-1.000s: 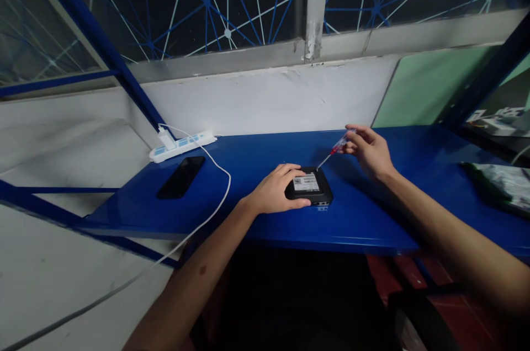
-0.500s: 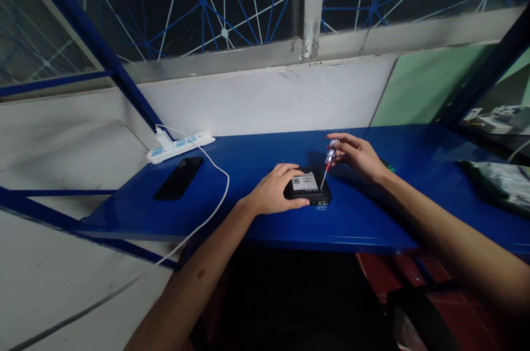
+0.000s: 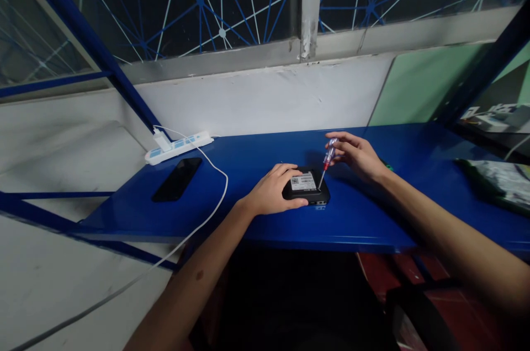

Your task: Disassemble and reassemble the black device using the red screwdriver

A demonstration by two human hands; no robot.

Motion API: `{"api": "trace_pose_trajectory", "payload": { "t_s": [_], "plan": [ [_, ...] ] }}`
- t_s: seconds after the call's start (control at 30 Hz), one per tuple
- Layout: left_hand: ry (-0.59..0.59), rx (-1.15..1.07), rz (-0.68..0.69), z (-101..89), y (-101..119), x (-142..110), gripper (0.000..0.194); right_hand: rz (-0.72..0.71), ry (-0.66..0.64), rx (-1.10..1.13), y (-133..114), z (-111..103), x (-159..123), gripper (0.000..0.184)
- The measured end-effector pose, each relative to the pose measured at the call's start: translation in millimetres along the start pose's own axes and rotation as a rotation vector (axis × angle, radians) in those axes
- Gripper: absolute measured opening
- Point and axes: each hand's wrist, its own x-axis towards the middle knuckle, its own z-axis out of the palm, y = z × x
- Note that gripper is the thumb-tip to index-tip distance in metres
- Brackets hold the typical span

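A small black box-shaped device point(image 3: 325, 195) with a white printed label and ports on its near side lies on the blue table. My left hand point(image 3: 275, 190) grips it from the left, thumb along the near side and fingers over the far part. In my right hand point(image 3: 355, 153) is a screwdriver point(image 3: 330, 155) with a clear purplish handle and a red collar, held by the fingertips. Its shaft tilts down to the left, and the tip meets the device's top near the right edge of the label.
A black phone point(image 3: 177, 179) lies at the left, in front of a white power strip point(image 3: 179, 147). From a plugged-in charger, a white cable point(image 3: 213, 205) runs across the table and off its front edge. A silvery bag point(image 3: 499, 177) lies far right. Behind my right hand, something green point(image 3: 388, 165) is partly hidden.
The whole view has shifted very slightly. Both hands, the device and the screwdriver keep nearly the same places, with the tip still on the device.
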Motion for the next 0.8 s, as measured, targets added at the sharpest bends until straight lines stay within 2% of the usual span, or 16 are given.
{"api": "trace_pose_trajectory", "payload": {
  "t_s": [0.33,0.8],
  "plan": [
    [0.018,0.014,0.018,0.2,0.4,-0.6,0.069,0.023,-0.025,0.072,-1.8,2.1,-1.1,0.023],
    [0.014,0.014,0.017,0.0,0.2,-0.6,0.069,0.019,-0.04,0.063,-3.3,1.4,-1.3,0.024]
  ]
}}
